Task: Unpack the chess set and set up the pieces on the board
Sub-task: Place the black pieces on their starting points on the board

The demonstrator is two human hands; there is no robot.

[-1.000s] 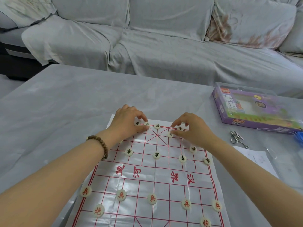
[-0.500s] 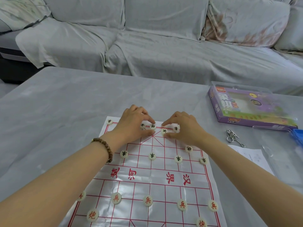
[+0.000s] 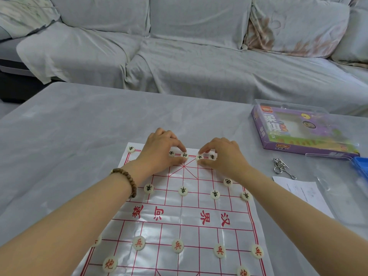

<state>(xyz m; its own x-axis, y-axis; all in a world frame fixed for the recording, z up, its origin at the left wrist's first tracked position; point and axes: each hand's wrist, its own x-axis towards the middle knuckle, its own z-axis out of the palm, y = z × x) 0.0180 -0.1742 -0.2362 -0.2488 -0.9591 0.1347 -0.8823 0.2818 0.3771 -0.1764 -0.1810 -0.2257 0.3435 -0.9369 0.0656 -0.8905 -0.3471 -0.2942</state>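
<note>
A plastic chess board sheet (image 3: pixel 180 214) with red grid lines lies on the grey table. Several round cream pieces stand on it: black-lettered ones at the far side, red-lettered ones near me. My left hand (image 3: pixel 159 149), with a bead bracelet on the wrist, pinches a black-lettered piece (image 3: pixel 184 155) on the far back row. My right hand (image 3: pixel 221 154) pinches another black-lettered piece (image 3: pixel 199 157) on the same row, with one more piece (image 3: pixel 212 156) under its fingers. A corner piece (image 3: pixel 131 149) stands at the far left.
The purple chess set box (image 3: pixel 298 132) lies at the right, a blue tray edge (image 3: pixel 361 166) beside it. Metal ring puzzles (image 3: pixel 280 167) and a paper sheet (image 3: pixel 304 194) lie right of the board. A covered sofa (image 3: pixel 179 56) stands beyond the table.
Both hands have shifted pieces along the far back row toward its middle. The right hand's piece moved up from the second row onto the back row. The view drifted slightly.
</note>
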